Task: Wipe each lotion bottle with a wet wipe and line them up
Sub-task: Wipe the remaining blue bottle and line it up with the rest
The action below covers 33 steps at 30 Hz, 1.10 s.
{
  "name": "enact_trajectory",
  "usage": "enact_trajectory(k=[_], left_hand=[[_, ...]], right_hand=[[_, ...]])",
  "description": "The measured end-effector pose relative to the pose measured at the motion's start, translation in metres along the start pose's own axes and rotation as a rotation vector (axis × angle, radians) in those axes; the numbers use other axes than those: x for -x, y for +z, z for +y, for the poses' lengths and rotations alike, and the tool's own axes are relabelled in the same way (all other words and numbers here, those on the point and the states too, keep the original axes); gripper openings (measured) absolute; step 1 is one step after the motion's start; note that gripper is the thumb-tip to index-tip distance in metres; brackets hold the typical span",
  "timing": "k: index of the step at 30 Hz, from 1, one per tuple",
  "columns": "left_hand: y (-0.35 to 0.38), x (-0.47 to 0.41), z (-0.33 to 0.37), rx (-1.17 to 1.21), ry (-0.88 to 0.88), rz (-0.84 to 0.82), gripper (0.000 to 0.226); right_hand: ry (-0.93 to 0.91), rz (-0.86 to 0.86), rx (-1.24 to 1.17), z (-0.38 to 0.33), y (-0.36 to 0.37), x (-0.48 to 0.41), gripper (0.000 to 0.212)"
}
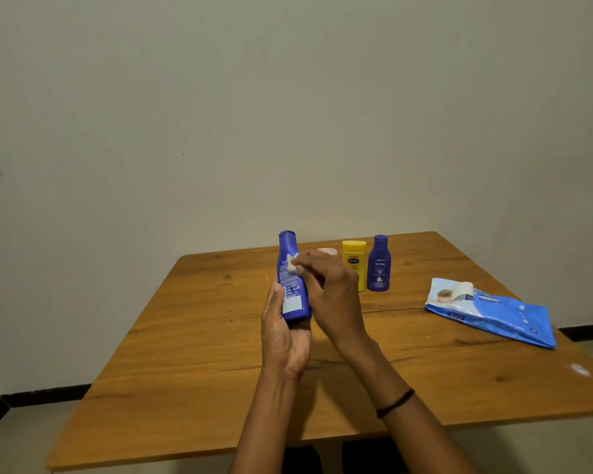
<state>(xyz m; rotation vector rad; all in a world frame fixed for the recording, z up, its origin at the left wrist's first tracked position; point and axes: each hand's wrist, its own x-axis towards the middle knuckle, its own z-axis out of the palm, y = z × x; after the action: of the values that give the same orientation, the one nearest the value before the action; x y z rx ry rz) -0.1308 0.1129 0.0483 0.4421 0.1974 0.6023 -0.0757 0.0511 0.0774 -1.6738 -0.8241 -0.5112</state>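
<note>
My left hand (283, 336) grips the lower end of a blue lotion bottle (290, 278), held nearly upright above the table with its back label toward me. My right hand (329, 289) pinches a small white wet wipe (292, 263) against the bottle's upper side. Behind my right hand stand a yellow lotion bottle (354, 260) and a second blue lotion bottle (378, 265), side by side and upright. A pale round object (326, 251) peeks out behind my fingers, mostly hidden.
A blue pack of wet wipes (493, 311) lies at the right of the wooden table (192, 354), its flap peeled open. A small white speck (579, 369) sits near the right edge. The wall stands just behind the table.
</note>
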Motion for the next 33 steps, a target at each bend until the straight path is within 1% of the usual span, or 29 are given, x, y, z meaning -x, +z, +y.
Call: enact_trajectory(k=[3,5,10,13,17,20,23,25,29,33], left_hand=[[-0.003,0.000,0.007,0.083,-0.080,-0.017,0.061],[-0.005,0.002,0.009,0.108,-0.119,-0.040,0.058],[-0.010,0.003,0.008,0.145,-0.138,-0.079,0.050],[-0.008,0.002,0.008,0.125,-0.125,-0.087,0.050],[-0.005,-0.001,0.005,0.058,-0.078,-0.063,0.054],[0.000,-0.002,0.007,0.028,-0.026,-0.047,0.055],[0.001,0.000,0.006,0.017,-0.021,-0.061,0.051],[0.002,0.002,0.004,0.012,-0.027,-0.085,0.049],[0.000,-0.001,0.003,-0.052,0.003,-0.133,0.040],[-0.004,-0.006,0.003,-0.163,0.042,-0.165,0.042]], right_hand=[[-0.011,0.004,0.025,-0.004,0.002,0.039,0.032],[-0.018,0.008,0.048,-0.006,0.002,0.060,0.034],[-0.019,0.012,0.042,-0.005,0.000,0.081,0.037],[-0.019,0.029,0.035,-0.007,0.001,0.065,0.035],[0.048,0.063,-0.091,-0.009,0.000,0.021,0.027],[0.048,0.065,-0.165,-0.010,0.000,-0.005,0.022],[0.078,0.075,-0.183,-0.007,0.000,-0.027,0.018],[0.110,0.057,-0.187,-0.004,-0.001,-0.037,0.020],[0.095,0.023,-0.153,-0.002,-0.003,-0.029,0.020],[0.038,0.025,-0.128,0.000,-0.007,0.004,0.023]])
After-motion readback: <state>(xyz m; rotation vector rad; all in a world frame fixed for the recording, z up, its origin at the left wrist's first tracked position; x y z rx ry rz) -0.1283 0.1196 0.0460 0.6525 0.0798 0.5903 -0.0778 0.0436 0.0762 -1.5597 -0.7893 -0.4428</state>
